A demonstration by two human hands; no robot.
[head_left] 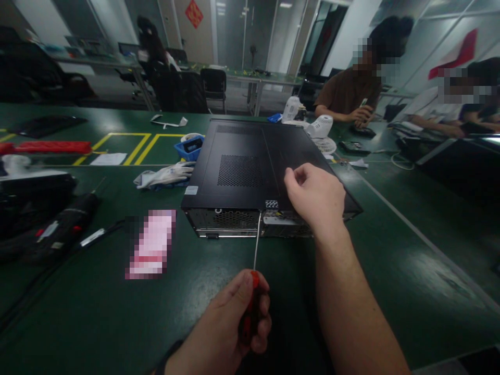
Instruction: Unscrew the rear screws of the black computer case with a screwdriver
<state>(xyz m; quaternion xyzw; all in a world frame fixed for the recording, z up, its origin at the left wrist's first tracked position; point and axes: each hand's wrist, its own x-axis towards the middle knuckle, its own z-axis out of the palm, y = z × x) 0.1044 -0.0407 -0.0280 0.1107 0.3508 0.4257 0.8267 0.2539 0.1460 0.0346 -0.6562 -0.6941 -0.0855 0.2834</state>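
Observation:
A black desktop computer case (242, 143) lies flat in front of me, its metal rear panel facing me. My left hand (250, 317) is wrapped round the red and dark handle of a screwdriver (257, 245). The long shaft points away from me, its tip at the top edge of the rear panel, near a patterned label (272, 203). Over the near right part of the case top is my right hand (318, 195), fingers curled and thumb against them. Whatever is between those fingertips, if anything, is hidden.
Left of the case are gloves (166, 174), a blue bin (189, 147), a pixelated pink item (152, 245) and a black power drill (66, 224). A white fan (322, 133) stands behind the case on the right. Other people sit across the green table (390, 250).

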